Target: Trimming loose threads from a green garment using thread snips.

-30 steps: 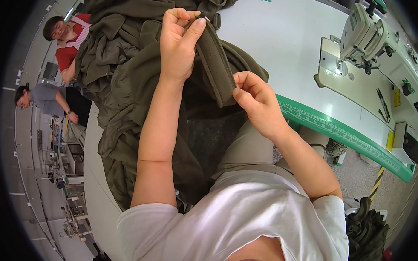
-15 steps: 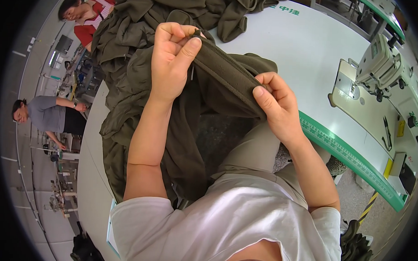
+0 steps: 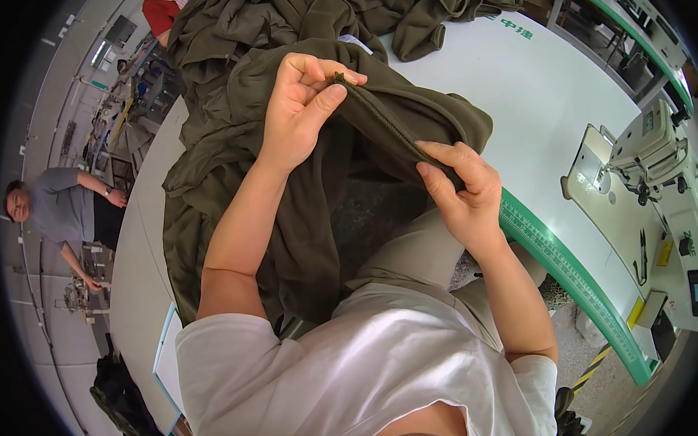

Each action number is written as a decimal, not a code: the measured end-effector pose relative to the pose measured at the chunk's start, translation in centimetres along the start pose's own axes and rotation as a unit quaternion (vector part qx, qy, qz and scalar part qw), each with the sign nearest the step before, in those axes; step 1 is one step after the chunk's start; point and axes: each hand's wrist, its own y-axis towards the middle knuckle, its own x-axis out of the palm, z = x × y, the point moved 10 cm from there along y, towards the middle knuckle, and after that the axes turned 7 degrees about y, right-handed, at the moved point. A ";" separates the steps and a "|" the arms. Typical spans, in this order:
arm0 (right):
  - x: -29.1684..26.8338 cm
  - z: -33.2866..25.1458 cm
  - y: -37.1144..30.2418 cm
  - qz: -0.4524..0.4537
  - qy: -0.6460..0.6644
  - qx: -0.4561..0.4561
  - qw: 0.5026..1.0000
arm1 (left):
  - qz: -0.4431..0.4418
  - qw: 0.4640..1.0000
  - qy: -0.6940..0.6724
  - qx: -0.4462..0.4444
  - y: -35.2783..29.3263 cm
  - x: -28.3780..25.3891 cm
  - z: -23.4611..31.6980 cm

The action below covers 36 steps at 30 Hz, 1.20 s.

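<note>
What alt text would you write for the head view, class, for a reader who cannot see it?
A person's left hand and right hand pinch a ribbed edge of an olive-green garment, stretching it between them above a white worktable. More olive fabric is heaped behind; a sewing machine stands at right, and a seated co-worker at left.

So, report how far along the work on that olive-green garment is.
Done: nothing shows as finished. In hand: the left hand pinches one end of a ribbed edge of the olive-green fabric garment, and the right hand grips it further along, stretched between them. Left: a heap of olive-green garments lies on the white table.
</note>
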 end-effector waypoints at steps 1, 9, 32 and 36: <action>0.1 -0.5 0.1 -0.008 -0.037 -0.034 0.999 | -0.007 1.000 0.010 0.010 -0.2 0.1 0.1; 3.9 -4.4 -1.5 -0.054 -0.250 -0.303 0.918 | -0.037 0.968 0.246 -0.005 -3.1 -0.3 0.6; 13.5 -9.6 -1.0 -0.154 -0.095 -0.343 0.922 | 0.082 0.821 0.560 0.078 -14.9 -7.6 15.1; 14.6 -11.3 0.9 -0.163 -0.025 -0.310 0.936 | 0.107 0.840 0.511 0.146 -16.0 -7.4 18.6</action>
